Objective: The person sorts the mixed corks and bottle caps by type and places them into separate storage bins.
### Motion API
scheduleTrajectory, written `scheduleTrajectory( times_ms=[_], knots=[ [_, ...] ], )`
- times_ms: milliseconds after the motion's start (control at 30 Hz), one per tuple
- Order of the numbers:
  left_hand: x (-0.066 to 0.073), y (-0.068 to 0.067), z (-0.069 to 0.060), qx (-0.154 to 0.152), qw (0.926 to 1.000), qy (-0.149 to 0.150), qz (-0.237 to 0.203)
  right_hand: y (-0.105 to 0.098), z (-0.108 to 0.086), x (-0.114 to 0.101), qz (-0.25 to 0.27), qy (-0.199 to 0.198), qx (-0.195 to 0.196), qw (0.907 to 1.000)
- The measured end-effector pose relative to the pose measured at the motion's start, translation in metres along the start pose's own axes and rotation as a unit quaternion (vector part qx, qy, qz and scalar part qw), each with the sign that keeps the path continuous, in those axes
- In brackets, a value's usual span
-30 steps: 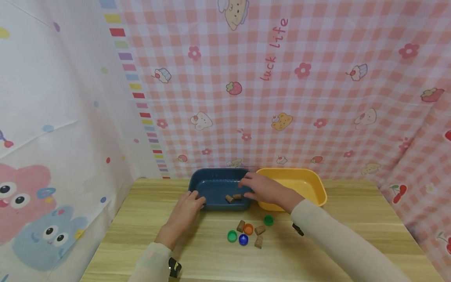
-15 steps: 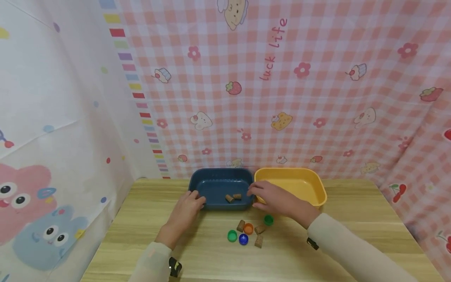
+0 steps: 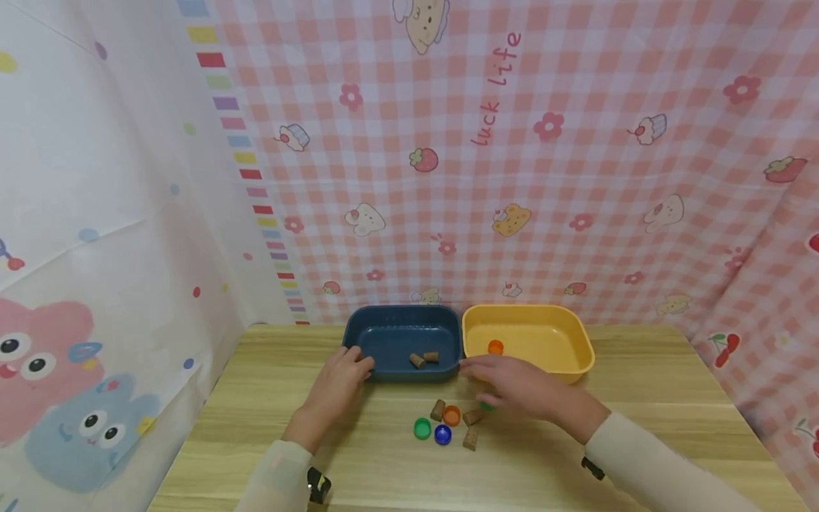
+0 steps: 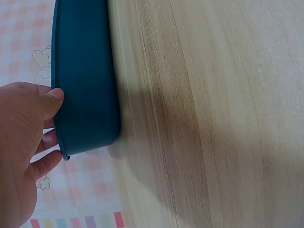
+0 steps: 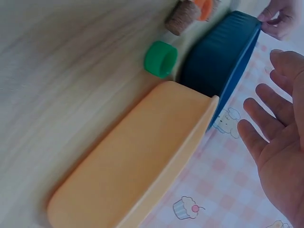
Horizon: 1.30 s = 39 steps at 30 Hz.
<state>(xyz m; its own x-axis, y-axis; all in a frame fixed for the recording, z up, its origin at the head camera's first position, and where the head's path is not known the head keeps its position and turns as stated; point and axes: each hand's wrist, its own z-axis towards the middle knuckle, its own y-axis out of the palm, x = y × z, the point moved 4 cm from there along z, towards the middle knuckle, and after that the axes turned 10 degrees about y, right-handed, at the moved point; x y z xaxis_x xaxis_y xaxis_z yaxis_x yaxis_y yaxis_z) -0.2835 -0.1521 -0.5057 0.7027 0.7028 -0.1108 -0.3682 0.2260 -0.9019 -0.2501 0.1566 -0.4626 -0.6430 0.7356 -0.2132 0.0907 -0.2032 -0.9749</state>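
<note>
My left hand [image 3: 339, 380] pinches the left rim of the dark blue tray [image 4: 85, 71], thumb on its outer wall. Two corks [image 3: 424, 359] lie inside that tray. My right hand [image 3: 521, 387] hovers over the front edge of the yellow tray [image 3: 569, 341], fingers relaxed and holding nothing in the right wrist view. An orange cap [image 3: 495, 347] sits in the yellow tray. Just under the right hand is a green cap [image 5: 161, 59], partly hidden in the head view. In front of the trays lie another green cap [image 3: 422, 428], a blue cap [image 3: 443, 434], an orange cap [image 3: 451, 416] and three corks [image 3: 470, 439].
Both trays stand side by side at the back of the wooden table [image 3: 665, 427], against a pink checked cloth [image 3: 544, 178]. A white patterned cloth [image 3: 141, 284] hangs on the left.
My right hand has moved from above the blue tray to the right and nearer, past the yellow tray's front edge. The orange cap in the yellow tray has come into view. My left hand stays put.
</note>
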Motion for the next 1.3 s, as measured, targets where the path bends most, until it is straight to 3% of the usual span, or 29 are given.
scheduleTrajectory(
  times_ms=[267,500,800,1300],
  knots=[
    [0.0,-0.001,0.0,-0.003,1.0,0.001,-0.006,0.015,-0.014,0.001,-0.001,0.018,-0.025,0.9995],
    [0.001,-0.004,0.001,0.008,0.9999,0.004,-0.011,0.03,-0.019,0.005,-0.017,0.013,-0.023,0.9995],
    [0.002,-0.004,0.0,0.001,1.0,0.001,-0.008,0.045,-0.02,0.013,-0.015,0.037,-0.046,0.9981],
    [0.0,-0.001,0.0,0.004,1.0,0.006,0.005,0.057,-0.019,0.021,-0.013,0.052,-0.005,0.9985]
  ],
)
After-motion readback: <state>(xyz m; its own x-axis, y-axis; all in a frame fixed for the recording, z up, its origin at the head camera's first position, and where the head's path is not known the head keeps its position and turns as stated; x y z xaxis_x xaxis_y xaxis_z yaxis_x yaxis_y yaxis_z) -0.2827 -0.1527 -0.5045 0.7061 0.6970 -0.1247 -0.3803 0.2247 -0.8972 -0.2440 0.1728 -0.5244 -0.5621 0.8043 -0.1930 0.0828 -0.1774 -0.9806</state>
